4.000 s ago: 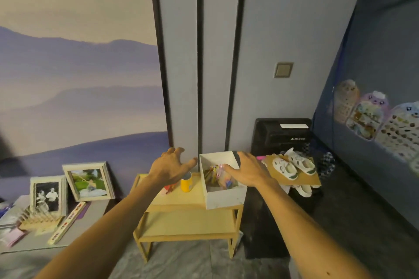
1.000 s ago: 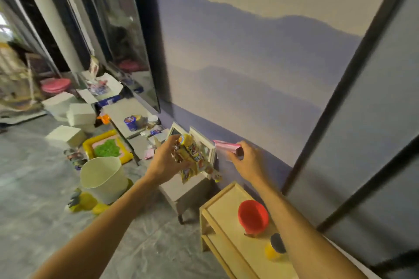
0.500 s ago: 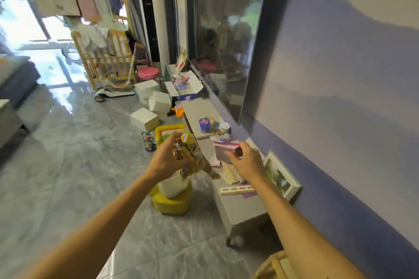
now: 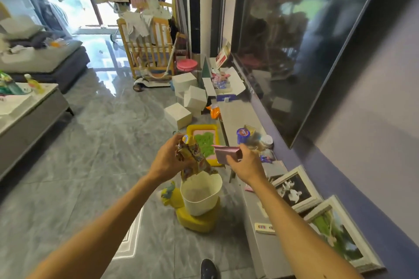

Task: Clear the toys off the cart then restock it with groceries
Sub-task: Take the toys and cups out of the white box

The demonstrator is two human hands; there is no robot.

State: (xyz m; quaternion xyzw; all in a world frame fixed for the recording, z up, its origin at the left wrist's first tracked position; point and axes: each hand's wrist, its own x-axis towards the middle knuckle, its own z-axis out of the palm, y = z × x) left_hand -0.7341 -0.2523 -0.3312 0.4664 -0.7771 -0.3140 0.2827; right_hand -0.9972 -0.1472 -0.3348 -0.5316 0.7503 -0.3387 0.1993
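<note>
My left hand grips a bunch of yellow and orange printed toy packets that hang down over a white bucket. The bucket stands on the floor against a yellow toy. My right hand holds a small pink box at the same height, just right of the packets and above the bucket's far rim. The cart is out of view.
A low grey bench runs along the right wall with two framed photos, a blue cup and small items. On the floor are white boxes and a yellow tray. A wooden crib and a grey table lie beyond.
The view has swung left, away from the cart and along the room. Both hands have carried the packets and the pink box to a spot over the white bucket.
</note>
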